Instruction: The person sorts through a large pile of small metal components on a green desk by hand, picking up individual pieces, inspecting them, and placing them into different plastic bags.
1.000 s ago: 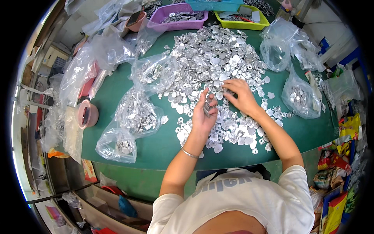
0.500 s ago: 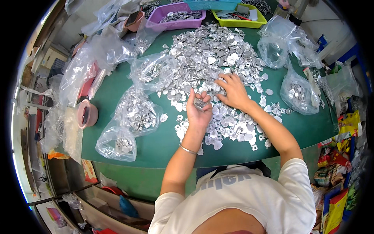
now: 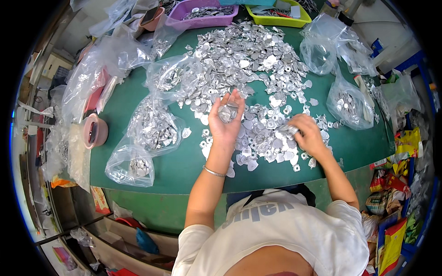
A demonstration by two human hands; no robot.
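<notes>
My left hand [image 3: 222,128] is palm up over the near part of the pile, fingers curled round a few flat silver metal pieces [image 3: 227,113]. Lower right of it, my right hand [image 3: 308,134] is bent down with its fingers closed on some small metal pieces [image 3: 287,130], slightly blurred. Beneath and between both hands lies a loose spread of flat shield-shaped and ring-like metal pieces [image 3: 264,122]. A far larger heap of metal pieces [image 3: 235,53] rises behind them on the green table [image 3: 184,177].
Clear plastic bags of metal pieces [image 3: 154,129] lie left, with another bag [image 3: 347,108] to the right. A pink cup [image 3: 95,131] stands at the left edge. Purple [image 3: 202,21] and yellow-green [image 3: 281,21] trays of parts line the back.
My right hand has drawn back from the main heap toward the near right, now with pieces in its fingers. A bare green strip shows where it was. My left hand still cups its pieces.
</notes>
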